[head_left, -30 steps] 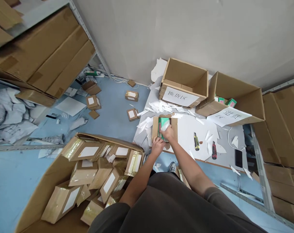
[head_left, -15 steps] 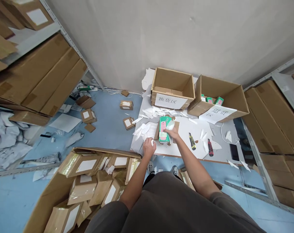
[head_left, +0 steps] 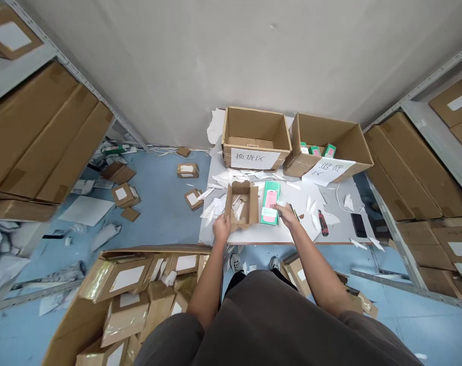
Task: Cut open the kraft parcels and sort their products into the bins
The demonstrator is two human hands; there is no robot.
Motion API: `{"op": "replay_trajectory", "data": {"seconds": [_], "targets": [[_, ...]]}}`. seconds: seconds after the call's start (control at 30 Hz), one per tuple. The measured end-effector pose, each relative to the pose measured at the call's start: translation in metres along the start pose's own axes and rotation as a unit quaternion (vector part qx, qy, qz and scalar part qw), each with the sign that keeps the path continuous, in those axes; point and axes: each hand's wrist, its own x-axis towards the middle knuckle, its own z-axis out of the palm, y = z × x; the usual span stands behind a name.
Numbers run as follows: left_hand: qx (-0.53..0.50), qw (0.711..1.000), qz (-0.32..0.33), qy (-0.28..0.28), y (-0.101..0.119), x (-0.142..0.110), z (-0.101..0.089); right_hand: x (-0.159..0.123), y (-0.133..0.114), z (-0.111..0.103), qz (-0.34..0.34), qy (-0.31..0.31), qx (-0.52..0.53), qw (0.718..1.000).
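At the centre of the frame, the person's left hand (head_left: 221, 228) pinches the near left corner of a small open cardboard carton (head_left: 254, 206), its fingers closed narrowly on the side flap. White paper scraps (head_left: 237, 207) lie inside the carton. Just right of it, the right hand (head_left: 286, 213) grips the right edge of a green-and-pink retail box (head_left: 270, 189), thumb over its printed face; the other fingers are partly hidden. Further right on the white table (head_left: 261, 237) lie a red-and-black utility knife (head_left: 323, 223) and a dark smartphone (head_left: 358, 225).
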Motion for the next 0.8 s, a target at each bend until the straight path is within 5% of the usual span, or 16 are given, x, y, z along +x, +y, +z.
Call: {"op": "replay_trajectory", "data": {"seconds": [0.1, 0.17, 0.3, 0.43, 0.53, 0.67, 0.8], "targets": [[-0.007, 1.0, -0.021, 0.004, -0.016, -0.007, -0.014, 0.003, 0.016, -0.011, 0.013, -0.001, 0.031, 0.999], [-0.026, 0.998, -0.02, 0.054, -0.015, -0.012, -0.019, 0.008, 0.031, -0.017, 0.027, -0.001, 0.046, 0.999], [-0.048, 0.978, 0.048, 0.198, 0.025, -0.035, -0.006, 0.025, 0.058, -0.03, 0.056, -0.034, 0.073, 0.995], [-0.1, 0.981, 0.163, 0.041, 0.1, -0.061, 0.059, 0.046, 0.082, -0.049, 0.094, -0.084, 0.089, 0.988], [-0.101, 0.991, 0.072, -0.052, 0.144, -0.065, 0.12, 0.063, 0.102, -0.066, 0.114, -0.115, 0.09, 0.983], [-0.12, 0.984, -0.046, -0.125, 0.16, -0.053, 0.175, 0.085, 0.136, -0.09, 0.152, -0.139, 0.072, 0.976], [-0.111, 0.983, -0.063, -0.13, 0.157, -0.043, 0.198, 0.097, 0.164, -0.101, 0.163, -0.131, 0.073, 0.975]]}}
